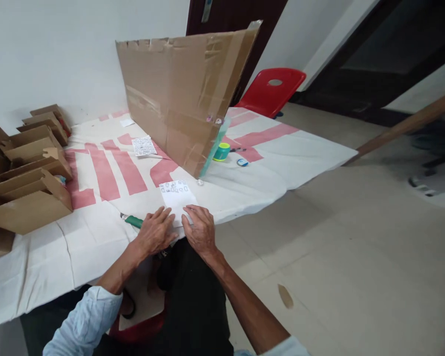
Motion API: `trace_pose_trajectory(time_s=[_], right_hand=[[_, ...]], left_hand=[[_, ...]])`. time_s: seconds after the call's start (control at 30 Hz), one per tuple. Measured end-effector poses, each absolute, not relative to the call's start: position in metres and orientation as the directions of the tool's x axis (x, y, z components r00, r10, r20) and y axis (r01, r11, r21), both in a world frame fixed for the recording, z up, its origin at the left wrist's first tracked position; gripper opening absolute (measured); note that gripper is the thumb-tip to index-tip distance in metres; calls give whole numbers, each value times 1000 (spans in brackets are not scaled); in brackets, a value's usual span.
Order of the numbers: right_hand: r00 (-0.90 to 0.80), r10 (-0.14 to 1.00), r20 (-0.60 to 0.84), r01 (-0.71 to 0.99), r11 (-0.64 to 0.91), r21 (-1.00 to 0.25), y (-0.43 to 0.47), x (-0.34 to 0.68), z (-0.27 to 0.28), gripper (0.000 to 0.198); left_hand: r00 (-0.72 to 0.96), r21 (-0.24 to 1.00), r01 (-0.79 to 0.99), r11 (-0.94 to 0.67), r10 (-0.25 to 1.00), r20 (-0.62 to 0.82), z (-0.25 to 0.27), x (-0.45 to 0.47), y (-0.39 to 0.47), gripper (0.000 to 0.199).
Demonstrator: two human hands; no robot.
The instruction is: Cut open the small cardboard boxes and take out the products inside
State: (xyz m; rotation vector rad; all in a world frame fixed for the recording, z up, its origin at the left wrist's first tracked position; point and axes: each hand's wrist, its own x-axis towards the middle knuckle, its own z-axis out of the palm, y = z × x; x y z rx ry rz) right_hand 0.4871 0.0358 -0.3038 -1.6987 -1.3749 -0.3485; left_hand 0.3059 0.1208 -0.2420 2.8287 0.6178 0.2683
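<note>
A white sheet of paper with rows of small drawn marks along its far end lies at the near edge of the table. My left hand rests on its near left side with fingers stretched out. On the near right side, my right hand lies with its fingers extended over the paper. Both hands are open, and they partly cover the sheet's near end. Just left of my left hand is a green-handled tool with a dark tip, perhaps a cutter knife; its near end is hidden behind the hand.
A large cardboard panel stands upright beyond the paper. Several cardboard boxes line the left side. A patterned card, a green tape roll and a small blue-white roll lie on the cloth-covered table. Behind stands a red chair.
</note>
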Motion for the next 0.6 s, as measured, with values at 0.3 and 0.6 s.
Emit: trace_pose_trajectory(time_s=[0.3,0.6], right_hand=[[333,691,642,861,54,-505,13,508,-313,23],[371,688,623,805,97,-586,31,542,-291,23]], left_hand=[[933,151,347,-926,356,41,-256,322,99,46],[954,167,298,-940,296,-35,-228,325,100,34]])
